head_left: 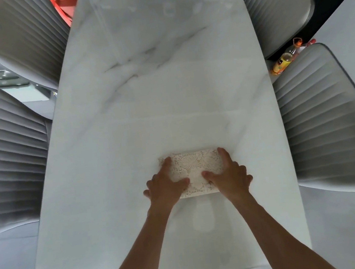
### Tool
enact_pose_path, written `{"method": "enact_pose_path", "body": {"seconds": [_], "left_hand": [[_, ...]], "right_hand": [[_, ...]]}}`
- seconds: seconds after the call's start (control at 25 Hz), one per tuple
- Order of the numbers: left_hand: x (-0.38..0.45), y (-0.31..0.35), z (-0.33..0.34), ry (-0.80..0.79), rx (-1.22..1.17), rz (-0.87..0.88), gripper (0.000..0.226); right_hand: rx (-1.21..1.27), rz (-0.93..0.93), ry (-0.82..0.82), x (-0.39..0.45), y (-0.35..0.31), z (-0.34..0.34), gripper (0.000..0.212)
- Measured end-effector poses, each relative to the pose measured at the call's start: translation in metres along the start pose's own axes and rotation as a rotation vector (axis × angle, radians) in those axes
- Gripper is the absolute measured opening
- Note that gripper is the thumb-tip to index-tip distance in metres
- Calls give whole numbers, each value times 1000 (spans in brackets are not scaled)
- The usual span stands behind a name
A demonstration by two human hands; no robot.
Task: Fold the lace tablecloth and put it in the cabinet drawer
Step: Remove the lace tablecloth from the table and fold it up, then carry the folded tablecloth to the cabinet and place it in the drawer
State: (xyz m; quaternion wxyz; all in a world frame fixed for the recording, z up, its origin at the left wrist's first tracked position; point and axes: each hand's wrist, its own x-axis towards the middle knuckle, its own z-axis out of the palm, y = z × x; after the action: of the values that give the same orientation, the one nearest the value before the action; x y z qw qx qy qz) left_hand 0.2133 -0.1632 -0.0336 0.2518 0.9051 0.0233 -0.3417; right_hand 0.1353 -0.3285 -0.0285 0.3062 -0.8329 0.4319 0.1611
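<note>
The cream lace tablecloth [195,165] lies folded into a small rectangle on the white marble table [146,107], near its middle. My left hand [166,183] rests flat on the cloth's left end, fingers spread, thumb on the lace. My right hand [229,172] lies flat on the right end in the same way. Both hands press on the cloth and cover its near corners. No cabinet or drawer is in view.
Grey ribbed chairs flank the table: two on the left [7,155] [28,38] and two on the right [324,120] [276,3]. A yellow bottle [283,61] stands on the floor between the right chairs. My feet show below the table's near edge.
</note>
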Motion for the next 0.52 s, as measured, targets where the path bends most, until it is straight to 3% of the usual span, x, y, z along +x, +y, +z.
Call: {"method": "enact_pose_path", "body": {"seconds": [0.12,0.32,0.52], "left_hand": [[-34,0,-12,39,18,69,106],[-92,-10,-56,284,169,255,123],[-171,-54,-86,490,64,175,121]], "right_hand": [[67,-99,9,-29,-7,-10,92],[82,-250,63,-82,-27,-32,103],[89,-506,16,-144,-55,-32,99]]}}
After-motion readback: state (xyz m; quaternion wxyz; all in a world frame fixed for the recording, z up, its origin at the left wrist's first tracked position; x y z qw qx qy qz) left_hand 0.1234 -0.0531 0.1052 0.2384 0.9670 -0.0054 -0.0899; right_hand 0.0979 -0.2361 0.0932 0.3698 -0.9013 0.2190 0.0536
